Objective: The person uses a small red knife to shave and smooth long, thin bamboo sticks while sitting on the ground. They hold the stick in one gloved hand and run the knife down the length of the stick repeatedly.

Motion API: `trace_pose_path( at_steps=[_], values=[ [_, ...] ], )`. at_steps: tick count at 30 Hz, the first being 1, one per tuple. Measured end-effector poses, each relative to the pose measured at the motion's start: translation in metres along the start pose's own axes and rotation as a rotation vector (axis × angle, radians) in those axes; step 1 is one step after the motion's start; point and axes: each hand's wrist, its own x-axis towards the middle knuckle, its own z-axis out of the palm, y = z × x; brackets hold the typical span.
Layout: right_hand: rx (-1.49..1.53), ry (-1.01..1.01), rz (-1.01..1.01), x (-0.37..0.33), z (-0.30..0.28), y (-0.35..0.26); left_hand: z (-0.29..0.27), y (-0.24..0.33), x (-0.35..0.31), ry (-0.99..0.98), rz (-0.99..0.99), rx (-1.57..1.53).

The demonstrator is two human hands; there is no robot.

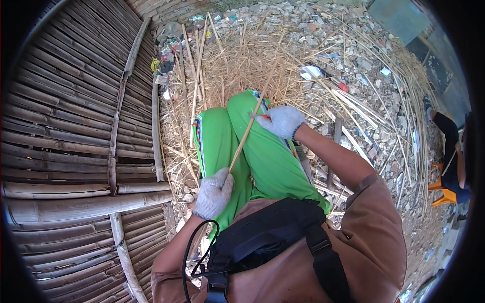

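A long, thin bamboo stick (247,132) slants across my green-clad knees, its far end over the straw. Near its lower end my left hand (214,193), in a pale knitted glove, is closed around it. My right hand (283,122), gloved alike, is closed over my right knee beside the stick. From its fingers shows a small tool with a red part (263,116), its pale end touching or nearly touching the stick. Most of this tool is hidden by the glove, and its exact kind cannot be made out.
A wall of bamboo slats (65,121) stands close on my left. Straw-like bamboo shavings (242,65) cover the rubble ahead, with long bamboo strips (356,108) lying to the right. At the far right another person (447,131) is beside an orange stool (442,194). A black bag (265,232) crosses my waist.
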Motion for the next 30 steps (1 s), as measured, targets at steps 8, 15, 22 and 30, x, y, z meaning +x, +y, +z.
trace_pose_path(
  at_steps=[8, 15, 22, 30],
  values=[
    [0.02, 0.003, 0.025, 0.004, 0.003, -0.003, -0.021, -0.012, -0.077, 0.01, 0.017, 0.02],
    [0.009, 0.024, -0.004, 0.002, -0.004, -0.005, -0.023, -0.061, -0.149, -0.051, -0.208, -0.001],
    [0.052, 0.095, 0.108, 0.038, -0.014, 0.023, -0.044, -0.028, -0.203, 0.036, -0.077, 0.231],
    [0.158, 0.178, 0.146, 0.06, -0.012, 0.049, -0.024, -0.018, -0.185, 0.022, -0.288, -0.046]
  ],
)
